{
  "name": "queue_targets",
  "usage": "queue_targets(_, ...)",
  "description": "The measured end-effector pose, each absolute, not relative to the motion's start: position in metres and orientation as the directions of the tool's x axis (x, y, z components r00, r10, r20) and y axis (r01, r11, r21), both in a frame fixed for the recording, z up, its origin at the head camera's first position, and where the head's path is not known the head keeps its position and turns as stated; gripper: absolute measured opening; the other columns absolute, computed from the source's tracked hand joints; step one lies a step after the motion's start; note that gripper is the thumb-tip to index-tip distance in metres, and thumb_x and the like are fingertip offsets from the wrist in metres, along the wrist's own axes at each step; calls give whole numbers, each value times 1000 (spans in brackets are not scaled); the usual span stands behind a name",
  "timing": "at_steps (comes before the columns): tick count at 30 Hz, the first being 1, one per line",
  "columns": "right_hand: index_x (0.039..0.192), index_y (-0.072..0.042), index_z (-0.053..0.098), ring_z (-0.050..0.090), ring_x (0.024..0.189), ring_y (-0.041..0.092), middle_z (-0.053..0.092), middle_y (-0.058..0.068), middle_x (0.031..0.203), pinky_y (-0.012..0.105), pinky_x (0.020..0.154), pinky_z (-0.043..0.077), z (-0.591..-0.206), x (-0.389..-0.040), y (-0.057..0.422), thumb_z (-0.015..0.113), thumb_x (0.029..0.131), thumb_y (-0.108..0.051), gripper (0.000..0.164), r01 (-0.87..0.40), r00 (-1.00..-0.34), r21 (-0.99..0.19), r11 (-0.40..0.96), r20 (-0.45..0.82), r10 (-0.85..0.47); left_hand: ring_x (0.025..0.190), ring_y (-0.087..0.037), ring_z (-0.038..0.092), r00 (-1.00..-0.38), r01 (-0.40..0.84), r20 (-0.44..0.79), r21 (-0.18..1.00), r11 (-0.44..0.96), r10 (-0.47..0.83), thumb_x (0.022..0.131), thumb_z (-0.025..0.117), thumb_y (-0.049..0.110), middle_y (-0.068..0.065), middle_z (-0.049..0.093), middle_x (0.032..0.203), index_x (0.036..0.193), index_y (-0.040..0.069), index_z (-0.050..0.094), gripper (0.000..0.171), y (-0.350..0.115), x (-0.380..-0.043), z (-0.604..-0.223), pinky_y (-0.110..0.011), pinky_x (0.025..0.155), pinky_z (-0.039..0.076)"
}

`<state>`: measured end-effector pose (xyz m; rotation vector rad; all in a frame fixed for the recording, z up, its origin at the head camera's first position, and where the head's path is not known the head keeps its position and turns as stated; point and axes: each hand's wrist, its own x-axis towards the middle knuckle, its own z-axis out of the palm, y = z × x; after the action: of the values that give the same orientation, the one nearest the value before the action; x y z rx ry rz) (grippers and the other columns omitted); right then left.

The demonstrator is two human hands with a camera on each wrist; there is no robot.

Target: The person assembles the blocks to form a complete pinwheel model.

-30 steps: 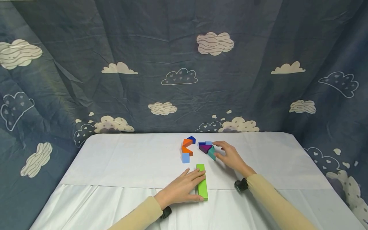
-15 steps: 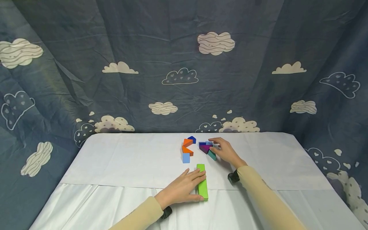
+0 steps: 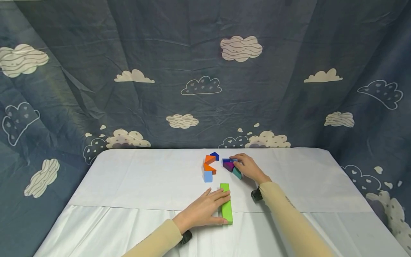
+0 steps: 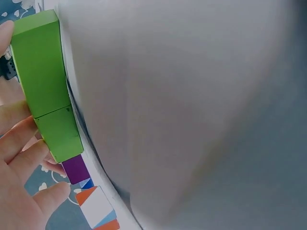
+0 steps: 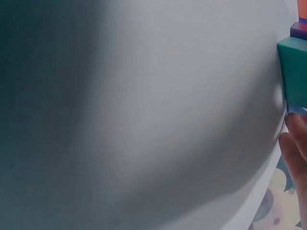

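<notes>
My left hand (image 3: 202,210) lies with fairly straight fingers along the left side of a long green block (image 4: 41,67) and a shorter green block (image 4: 60,134), set end to end. Its thumb touches the near end. Farther off, my right hand (image 3: 252,169) pinches a light blue block (image 3: 233,160) between thumb and fingers, partly hiding it. That block sits in a cluster with a dark blue block (image 3: 226,160), a purple block (image 3: 228,166) and a teal block (image 3: 237,173). In the right wrist view, fingertips (image 5: 292,120) show just below the teal block (image 5: 295,72).
Left of the cluster stand two orange triangular blocks (image 3: 210,159), a blue pointed block (image 3: 214,156) at their back and a light blue block (image 3: 208,176) at their front. White cloth covers the table (image 3: 144,182). A dark cloud-print curtain (image 3: 199,103) hangs behind.
My right hand has moved left into the cluster, its thumb and fingers coming around the light blue block. My left hand stays against the green blocks.
</notes>
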<state>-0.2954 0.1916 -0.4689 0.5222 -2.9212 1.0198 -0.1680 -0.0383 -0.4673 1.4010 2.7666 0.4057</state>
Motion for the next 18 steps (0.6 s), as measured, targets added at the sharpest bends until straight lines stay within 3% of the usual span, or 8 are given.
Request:
queue_targets(12,127,-2,61,46,121,41,51,24,128,58,103,33,-467,-297,189,50,95,-12,36,-286,-950,-582,761,70,-303,141,-24,25,-591,797,117,239,554,798,92,53,55,-3,32,153,146,8,40,73,-41,-166,-469,-52,110,26)
queue_targets(18,126,0,61,51,116,39,53,23,126,55,100,38,-467,-298,188,51,94,-10,35,-293,-950,-578,762,88,-299,142,-22,23,-594,786,85,274,555,800,93,49,56,-1,31,153,147,10,38,71,-45,-165,-468,-51,110,24)
